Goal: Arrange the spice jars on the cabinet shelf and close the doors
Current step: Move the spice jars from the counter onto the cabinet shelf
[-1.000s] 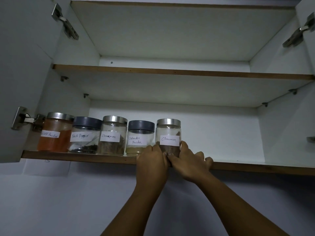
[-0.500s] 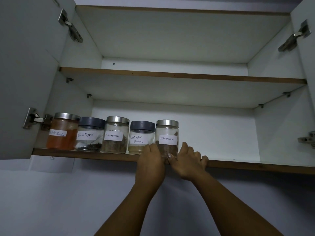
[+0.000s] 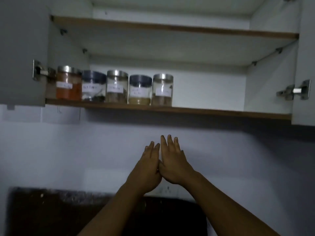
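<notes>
In the lower middle of the frame two bare forearms rise from the bottom edge and meet. The left hand [image 3: 146,169] and the right hand [image 3: 173,164] touch each other at the thumb side. The fingers of both are straight, slightly apart, and they hold nothing.

Behind the forearms, along the bottom of the frame, lies a dark speckled countertop [image 3: 51,210]. Above it is a pale plain wall [image 3: 68,150]; the hands are in front of it, well below the cabinet.

Further up, the brown-edged lower shelf [image 3: 204,111] carries a row on its left half, close side by side. From the left these are:
- a silver-lidded glass jar of orange powder [image 3: 68,84]
- a dark-lidded glass jar of black grains [image 3: 93,86]
- a silver-lidded glass jar of brown pieces [image 3: 117,86]
- a dark-lidded glass jar of yellowish powder [image 3: 140,90]
- a silver-lidded glass jar of brown spice [image 3: 162,90]

Each has a white paper label, but the writing is too blurred to read.

The grey left door [image 3: 20,48] and the grey right door [image 3: 305,65] stand open at the frame edges. The brown-edged upper shelf [image 3: 170,28] crosses the top.
</notes>
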`<state>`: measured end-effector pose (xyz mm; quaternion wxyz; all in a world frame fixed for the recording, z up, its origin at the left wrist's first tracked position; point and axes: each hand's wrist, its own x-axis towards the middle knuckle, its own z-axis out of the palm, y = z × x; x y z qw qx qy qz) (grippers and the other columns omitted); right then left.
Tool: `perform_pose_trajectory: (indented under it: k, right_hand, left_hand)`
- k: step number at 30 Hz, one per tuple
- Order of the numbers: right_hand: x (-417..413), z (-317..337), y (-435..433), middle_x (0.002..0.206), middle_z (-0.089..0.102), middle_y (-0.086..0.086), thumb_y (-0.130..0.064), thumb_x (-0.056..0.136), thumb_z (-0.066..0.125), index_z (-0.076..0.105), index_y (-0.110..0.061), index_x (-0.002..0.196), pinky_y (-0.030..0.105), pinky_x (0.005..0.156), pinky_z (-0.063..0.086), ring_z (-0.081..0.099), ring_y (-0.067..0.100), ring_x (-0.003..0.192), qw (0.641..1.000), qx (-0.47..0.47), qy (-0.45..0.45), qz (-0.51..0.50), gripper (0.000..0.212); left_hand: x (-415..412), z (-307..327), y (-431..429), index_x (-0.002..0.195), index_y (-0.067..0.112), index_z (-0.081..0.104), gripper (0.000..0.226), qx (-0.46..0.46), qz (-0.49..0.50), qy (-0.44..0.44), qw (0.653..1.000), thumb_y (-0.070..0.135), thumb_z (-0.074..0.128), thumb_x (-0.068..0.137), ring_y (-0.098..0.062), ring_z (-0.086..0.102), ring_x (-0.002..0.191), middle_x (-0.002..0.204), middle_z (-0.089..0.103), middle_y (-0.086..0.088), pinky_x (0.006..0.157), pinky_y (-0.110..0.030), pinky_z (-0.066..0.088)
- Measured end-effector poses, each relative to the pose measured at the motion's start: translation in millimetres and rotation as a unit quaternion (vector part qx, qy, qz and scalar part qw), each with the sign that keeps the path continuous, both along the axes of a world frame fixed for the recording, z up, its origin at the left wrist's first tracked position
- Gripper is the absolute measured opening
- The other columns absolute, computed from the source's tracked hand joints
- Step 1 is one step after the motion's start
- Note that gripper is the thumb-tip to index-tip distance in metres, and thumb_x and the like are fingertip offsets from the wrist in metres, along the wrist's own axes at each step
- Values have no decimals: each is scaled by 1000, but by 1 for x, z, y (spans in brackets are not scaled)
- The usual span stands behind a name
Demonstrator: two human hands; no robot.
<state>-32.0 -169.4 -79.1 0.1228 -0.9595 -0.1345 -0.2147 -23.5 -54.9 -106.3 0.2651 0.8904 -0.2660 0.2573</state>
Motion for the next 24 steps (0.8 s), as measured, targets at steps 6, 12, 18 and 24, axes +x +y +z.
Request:
perform_pose_trajectory:
  k: [6,12,18,24]
  right_hand:
    - [-45,-124,12,158,-8,11,-35,97,34,-11,-16,149,49,118,2,-15,30,144,991,23,123,36,72]
    - [-100,-254,35,158,1,14,-39,93,41,-1,-20,150,53,115,11,-10,36,143,961,42,268,44,73]
    - [-129,-334,28,157,7,17,-45,90,48,1,-15,150,49,117,5,-1,35,144,931,24,363,15,82]
    - [-152,-365,2,157,1,16,-58,76,60,-4,-22,149,50,114,11,-4,39,143,904,62,421,-31,104]
  left_hand:
    - [-51,-115,25,148,7,4,73,40,-18,102,994,10,47,90,-23,-3,146,157,2,-13,120,-36,4]
    - [-104,-243,54,145,1,16,72,47,-38,264,963,12,56,86,-30,17,142,151,23,-17,118,-41,12]
    - [-148,-319,58,146,6,15,87,-10,-3,407,913,29,66,80,-26,21,141,152,21,-15,109,-26,22]
    - [-171,-355,47,147,6,8,101,-5,-10,460,888,42,70,76,-26,23,140,153,18,-16,113,-32,24]
